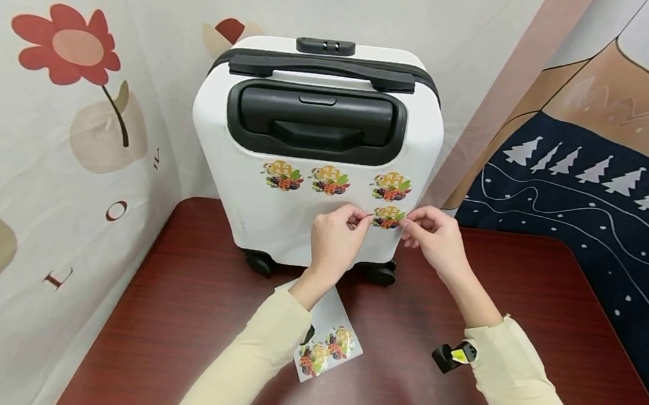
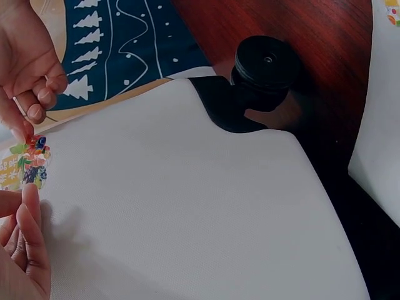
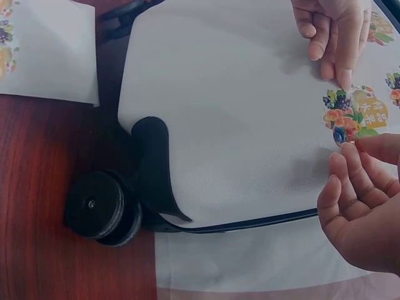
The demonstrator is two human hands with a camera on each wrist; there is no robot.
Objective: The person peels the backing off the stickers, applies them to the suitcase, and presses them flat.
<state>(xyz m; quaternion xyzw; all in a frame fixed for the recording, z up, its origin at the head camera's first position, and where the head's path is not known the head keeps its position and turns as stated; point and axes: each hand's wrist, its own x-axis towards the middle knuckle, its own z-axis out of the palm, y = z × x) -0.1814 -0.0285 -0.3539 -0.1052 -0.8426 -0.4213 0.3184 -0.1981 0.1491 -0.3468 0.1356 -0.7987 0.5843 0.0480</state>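
A white hard-shell suitcase [image 1: 276,217] stands upright on the table. Between my two hands is a fruit-printed sticker [image 1: 389,218] on the suitcase's right side, below another sticker of the same print. My left hand [image 1: 337,239] pinches its left edge with thumb and forefinger. At the opposite edge, the thumb and forefinger of my right hand [image 1: 436,242] pinch it too. In the right wrist view the sticker [image 3: 344,115] lies close over the shell, fingertips at both ends. Three matching stickers [image 1: 329,181] sit in a row under the black handle recess [image 1: 316,121].
A white sticker sheet [image 1: 330,311] with fruit prints lies in front of the suitcase, partly under my left forearm. Black wheels [image 1: 379,273] stick out at the suitcase's base. The dark red table [image 1: 171,331] meets printed cloth [image 1: 154,82] behind and at the sides.
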